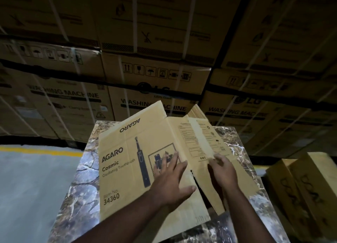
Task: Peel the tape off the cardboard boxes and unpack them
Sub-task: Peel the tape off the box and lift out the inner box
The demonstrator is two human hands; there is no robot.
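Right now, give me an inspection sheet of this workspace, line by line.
Surface: marble-patterned tabletop, bare at its left edge and far right corner.
Job's things: flattened tan AGARO toothbrush carton lying on the tabletop, far flap tilted up, a split running between its two panels. No tape can be made out on it.
Clutter: nothing seen.
Grippers: left hand flat on the printed panel, fingers straight; right hand with fingers curled at the edge of the label panel.
Cables: nothing seen.
Surroundings: stacked strapped brown washing machine cartons behind; plain tan cardboard boxes at right; grey floor with a yellow line at left.
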